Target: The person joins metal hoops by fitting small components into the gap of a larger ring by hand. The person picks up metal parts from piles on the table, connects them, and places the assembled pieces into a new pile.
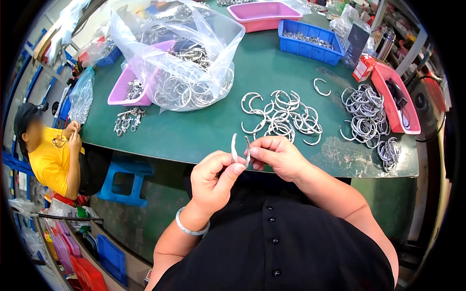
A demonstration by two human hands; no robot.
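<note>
Hands meet mid-frame: left hand (213, 177) and right hand (276, 155) fingers pinching an open metal ring (241, 151) above the green surface (204, 131). Looks stiff, light, probably slick; grip near its ends.

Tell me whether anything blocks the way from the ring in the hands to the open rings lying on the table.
Nothing visible does. Both hands, left hand and right hand, hold the metal ring at the table edge; bare green surface separates it from the open rings.
</note>
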